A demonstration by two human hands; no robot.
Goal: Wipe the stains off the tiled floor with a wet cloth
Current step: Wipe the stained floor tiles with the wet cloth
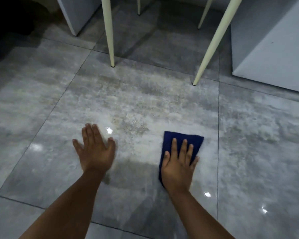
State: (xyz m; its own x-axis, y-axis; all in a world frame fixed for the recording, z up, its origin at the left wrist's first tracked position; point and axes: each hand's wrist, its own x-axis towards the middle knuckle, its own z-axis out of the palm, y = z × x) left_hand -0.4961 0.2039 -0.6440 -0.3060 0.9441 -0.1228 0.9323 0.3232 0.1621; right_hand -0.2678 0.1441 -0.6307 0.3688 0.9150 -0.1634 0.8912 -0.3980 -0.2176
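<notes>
Blue cloth (pixel 183 144) under flat right hand (pixel 178 168) (tiled floor (pixel 145 100)).

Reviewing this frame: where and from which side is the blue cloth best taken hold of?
Take the blue cloth by its far edge, coming from above. It lies flat on the tiled floor, and only that strip shows beyond the right hand pressed flat on it.

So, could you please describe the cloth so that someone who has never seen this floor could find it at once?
Start from the large grey tile in front of the cream chair legs. Near that tile's right grout line lies the cloth, pressed flat under the right hand. It is the only dark blue thing here; the left hand rests on bare tile.
</notes>
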